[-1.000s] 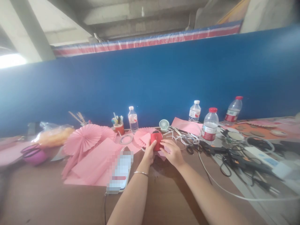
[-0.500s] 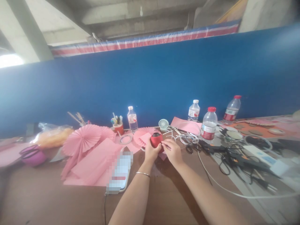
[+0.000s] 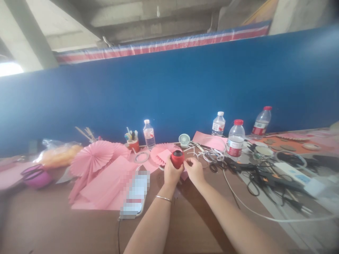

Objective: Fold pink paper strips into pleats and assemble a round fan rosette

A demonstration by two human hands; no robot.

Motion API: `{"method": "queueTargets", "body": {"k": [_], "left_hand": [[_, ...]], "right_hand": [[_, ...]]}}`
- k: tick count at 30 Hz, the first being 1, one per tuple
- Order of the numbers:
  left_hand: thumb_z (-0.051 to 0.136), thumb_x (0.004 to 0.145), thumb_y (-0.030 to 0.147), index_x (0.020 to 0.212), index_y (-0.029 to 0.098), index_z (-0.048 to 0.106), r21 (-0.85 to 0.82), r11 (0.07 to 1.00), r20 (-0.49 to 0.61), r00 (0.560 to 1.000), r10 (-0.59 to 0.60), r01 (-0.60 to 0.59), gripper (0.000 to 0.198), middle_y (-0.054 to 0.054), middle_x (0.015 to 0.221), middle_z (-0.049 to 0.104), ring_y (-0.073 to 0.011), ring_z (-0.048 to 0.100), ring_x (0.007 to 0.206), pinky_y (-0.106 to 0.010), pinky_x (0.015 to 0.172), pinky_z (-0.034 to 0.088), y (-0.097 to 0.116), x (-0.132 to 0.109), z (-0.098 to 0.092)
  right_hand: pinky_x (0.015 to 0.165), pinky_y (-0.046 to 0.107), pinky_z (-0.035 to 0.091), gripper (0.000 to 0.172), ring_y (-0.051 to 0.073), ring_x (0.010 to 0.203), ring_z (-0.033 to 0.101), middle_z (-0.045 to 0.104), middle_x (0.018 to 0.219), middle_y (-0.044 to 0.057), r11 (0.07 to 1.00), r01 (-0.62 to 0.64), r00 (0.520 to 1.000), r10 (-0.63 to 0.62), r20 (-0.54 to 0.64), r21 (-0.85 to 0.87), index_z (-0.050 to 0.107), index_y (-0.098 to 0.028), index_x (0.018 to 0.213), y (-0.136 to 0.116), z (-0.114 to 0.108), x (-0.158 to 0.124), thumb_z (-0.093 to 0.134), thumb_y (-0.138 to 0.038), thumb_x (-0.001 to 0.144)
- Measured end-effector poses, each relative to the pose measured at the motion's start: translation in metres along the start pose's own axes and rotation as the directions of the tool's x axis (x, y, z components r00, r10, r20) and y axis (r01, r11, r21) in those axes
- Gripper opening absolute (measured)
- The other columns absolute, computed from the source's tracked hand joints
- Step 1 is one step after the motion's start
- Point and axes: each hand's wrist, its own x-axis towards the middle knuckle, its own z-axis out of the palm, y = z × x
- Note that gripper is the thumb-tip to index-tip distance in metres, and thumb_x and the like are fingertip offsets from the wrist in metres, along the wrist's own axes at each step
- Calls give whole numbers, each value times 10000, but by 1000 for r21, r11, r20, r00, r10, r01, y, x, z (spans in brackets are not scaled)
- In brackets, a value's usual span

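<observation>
A small round red object [image 3: 177, 160] with a dark top is held upright above the brown table [image 3: 185, 225]. My left hand [image 3: 172, 173], with a bangle at the wrist, is wrapped round its left and near side. Just to the right, my right hand [image 3: 194, 171] has its thumb and fingertips pinched together close beside the red object; whatever is between them is too small to make out. Behind the hands lies a pleated pink paper rosette [image 3: 159, 151].
A phone [image 3: 136, 194] and pink paper [image 3: 106, 180] lie left. Behind stand a pen cup [image 3: 134, 145], a bottle [image 3: 149, 135] and a small fan [image 3: 184, 140]. Cables [image 3: 212, 155], several bottles and a power strip [image 3: 291, 173] are to the right. A blue panel [image 3: 164, 95] rises behind.
The red object has shifted slightly right and turned a little in my left hand. My right hand's fingertips have moved slightly and stay pinched beside it.
</observation>
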Motion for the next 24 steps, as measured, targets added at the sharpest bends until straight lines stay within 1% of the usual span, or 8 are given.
{"method": "queueTargets", "body": {"k": [2,4,7,10,16,20,24], "left_hand": [[670,564,312,1150,195,405,34,999,32,999,18,-19,653,-112,1059,531,-283,474,1006,-369,855,328,-1,0,0],[672,561,316,1149,193,407,33,999,54,998,22,-24,657,-116,1059,533,-286,477,999,-367,839,336,0,-1,0],[692,532,303,1111,203,444,-42,999,64,998,-13,15,638,-102,1012,559,-283,493,968,-363,831,337,1,-2,0],[713,499,291,1063,218,482,-113,992,60,997,-51,57,614,-84,947,582,-278,507,935,-352,826,335,2,-3,0],[704,516,332,1047,228,501,-77,996,55,997,-46,50,578,-83,934,581,-275,512,910,-345,816,333,0,-4,2],[706,515,327,1046,206,500,-73,996,57,997,-49,53,583,-96,958,574,-276,501,940,-353,836,329,-2,-3,3],[708,511,314,1032,201,501,-52,998,62,997,-44,47,573,-99,953,575,-277,502,934,-361,835,328,-5,-1,4]], "right_hand": [[628,293,409,106,176,652,538,589,667,36,1000,16,1000,-16,23,-17,535,-171,652,2,1,0,474,-245,696],[609,281,400,84,165,633,521,565,657,26,999,40,998,-39,40,-34,503,-175,653,5,2,1,457,-229,698],[585,271,384,68,155,608,494,524,638,14,994,86,996,-84,39,-61,469,-181,646,7,3,1,437,-217,694],[571,264,370,64,148,593,475,496,628,4,992,101,995,-99,31,-81,447,-186,634,8,3,1,424,-208,689],[555,262,363,78,150,582,471,496,617,1,997,61,998,-59,34,-53,436,-190,638,8,2,1,407,-223,702],[534,261,362,94,153,552,472,492,572,-8,1000,-2,999,3,51,-9,421,-196,617,8,1,3,398,-234,700],[524,263,359,95,151,524,469,487,538,-13,998,-63,995,63,75,-2,410,-198,602,8,0,5,402,-232,690]]}}
